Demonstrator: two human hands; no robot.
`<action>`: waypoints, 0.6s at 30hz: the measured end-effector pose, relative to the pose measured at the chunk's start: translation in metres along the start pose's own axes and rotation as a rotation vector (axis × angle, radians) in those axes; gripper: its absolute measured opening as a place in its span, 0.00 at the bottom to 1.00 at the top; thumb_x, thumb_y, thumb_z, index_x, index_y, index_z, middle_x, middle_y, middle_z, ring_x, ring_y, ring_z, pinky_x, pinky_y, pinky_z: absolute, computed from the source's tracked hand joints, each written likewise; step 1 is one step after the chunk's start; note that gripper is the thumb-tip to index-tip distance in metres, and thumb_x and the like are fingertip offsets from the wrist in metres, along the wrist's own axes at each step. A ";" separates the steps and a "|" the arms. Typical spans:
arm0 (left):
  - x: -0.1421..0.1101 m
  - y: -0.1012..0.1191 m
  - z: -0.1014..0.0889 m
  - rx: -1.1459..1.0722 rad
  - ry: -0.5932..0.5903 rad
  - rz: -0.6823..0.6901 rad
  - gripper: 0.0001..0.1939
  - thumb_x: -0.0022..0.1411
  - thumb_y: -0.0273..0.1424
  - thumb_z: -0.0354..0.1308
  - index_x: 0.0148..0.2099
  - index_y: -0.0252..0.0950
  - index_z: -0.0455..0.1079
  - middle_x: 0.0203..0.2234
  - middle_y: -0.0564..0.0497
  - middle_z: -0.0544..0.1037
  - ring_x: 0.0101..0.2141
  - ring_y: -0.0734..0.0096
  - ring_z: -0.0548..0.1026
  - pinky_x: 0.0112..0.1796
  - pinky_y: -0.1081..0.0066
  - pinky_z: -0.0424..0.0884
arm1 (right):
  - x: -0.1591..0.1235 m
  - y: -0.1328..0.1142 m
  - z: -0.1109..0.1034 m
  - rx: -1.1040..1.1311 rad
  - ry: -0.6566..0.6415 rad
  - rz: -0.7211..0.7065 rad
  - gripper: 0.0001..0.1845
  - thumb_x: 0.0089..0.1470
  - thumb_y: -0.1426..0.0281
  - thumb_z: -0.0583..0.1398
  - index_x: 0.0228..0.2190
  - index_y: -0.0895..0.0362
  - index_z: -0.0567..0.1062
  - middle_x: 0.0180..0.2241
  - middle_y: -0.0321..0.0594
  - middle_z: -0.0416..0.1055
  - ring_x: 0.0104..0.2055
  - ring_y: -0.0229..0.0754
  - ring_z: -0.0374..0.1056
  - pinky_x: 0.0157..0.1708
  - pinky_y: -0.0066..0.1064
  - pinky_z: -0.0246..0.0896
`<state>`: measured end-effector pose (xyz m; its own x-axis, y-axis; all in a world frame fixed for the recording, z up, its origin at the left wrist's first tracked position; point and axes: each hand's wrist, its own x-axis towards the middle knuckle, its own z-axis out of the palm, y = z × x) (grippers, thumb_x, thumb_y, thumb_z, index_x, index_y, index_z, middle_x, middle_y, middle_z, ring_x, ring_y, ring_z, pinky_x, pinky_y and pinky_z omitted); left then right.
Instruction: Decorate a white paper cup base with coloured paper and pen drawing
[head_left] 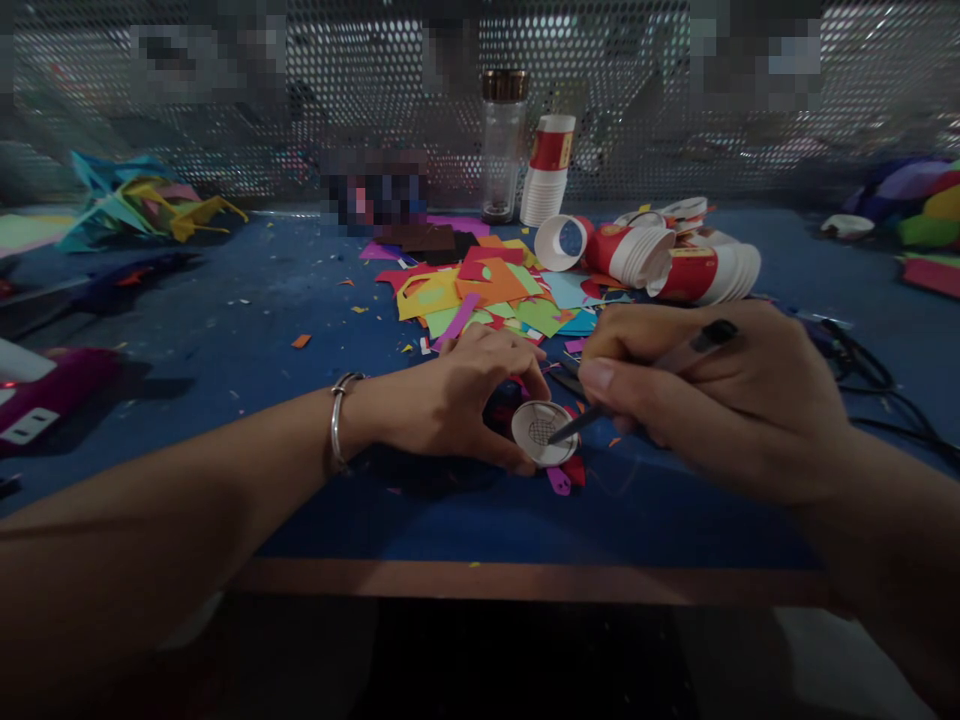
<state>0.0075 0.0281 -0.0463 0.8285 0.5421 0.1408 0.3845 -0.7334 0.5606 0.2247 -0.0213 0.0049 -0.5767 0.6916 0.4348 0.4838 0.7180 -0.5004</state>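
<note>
My left hand [480, 400] grips a small round white paper cup base [531, 446] between thumb and fingers. Dark crossing lines form a grid in the middle of its face. Red and purple paper pieces [559, 482] show at its lower edge; whether they are attached I cannot tell. In my right hand [720, 390] is a dark pen [583, 424], its tip on or just over the grid. A silver bangle [337, 420] circles my left wrist. Partly hidden behind my right fingers lies a dark object, perhaps scissors [564, 378].
Coloured paper scraps [480, 290] are heaped beyond my hands. Several red-and-white paper cups [626, 252] lie behind them, near an upright cup stack [546, 180] and a clear bottle [501, 150]. Black cables [885, 385] run at right; a purple-and-white power strip [45, 400] sits at left.
</note>
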 end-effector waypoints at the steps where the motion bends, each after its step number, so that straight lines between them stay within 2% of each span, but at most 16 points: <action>1: 0.000 0.000 0.000 -0.002 0.002 0.002 0.26 0.52 0.45 0.71 0.49 0.40 0.71 0.55 0.44 0.71 0.56 0.49 0.65 0.59 0.48 0.59 | 0.000 0.000 0.000 0.006 -0.001 -0.006 0.17 0.63 0.74 0.57 0.22 0.54 0.66 0.19 0.29 0.60 0.20 0.34 0.54 0.24 0.32 0.52; 7: 0.000 -0.003 0.003 -0.007 0.025 0.020 0.25 0.51 0.45 0.72 0.48 0.40 0.72 0.54 0.44 0.72 0.56 0.50 0.66 0.59 0.47 0.58 | 0.000 0.000 0.000 0.006 -0.011 0.026 0.17 0.63 0.72 0.57 0.21 0.54 0.66 0.19 0.30 0.61 0.20 0.35 0.55 0.25 0.33 0.53; 13: -0.001 -0.005 0.004 -0.002 0.042 0.038 0.26 0.51 0.45 0.73 0.48 0.40 0.71 0.56 0.44 0.71 0.59 0.49 0.64 0.59 0.48 0.57 | 0.002 -0.003 -0.001 0.035 -0.054 0.053 0.18 0.62 0.74 0.56 0.20 0.54 0.66 0.19 0.30 0.62 0.20 0.35 0.57 0.23 0.33 0.51; 18: -0.003 -0.003 0.002 -0.040 0.031 0.067 0.23 0.53 0.40 0.73 0.48 0.40 0.71 0.53 0.44 0.73 0.59 0.50 0.66 0.60 0.49 0.57 | 0.002 -0.003 -0.002 0.073 -0.046 0.106 0.19 0.63 0.73 0.56 0.20 0.54 0.66 0.17 0.31 0.61 0.19 0.35 0.56 0.21 0.32 0.51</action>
<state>0.0044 0.0277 -0.0496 0.8385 0.5054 0.2039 0.3116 -0.7516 0.5814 0.2234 -0.0226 0.0086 -0.5552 0.7577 0.3430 0.4949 0.6324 -0.5959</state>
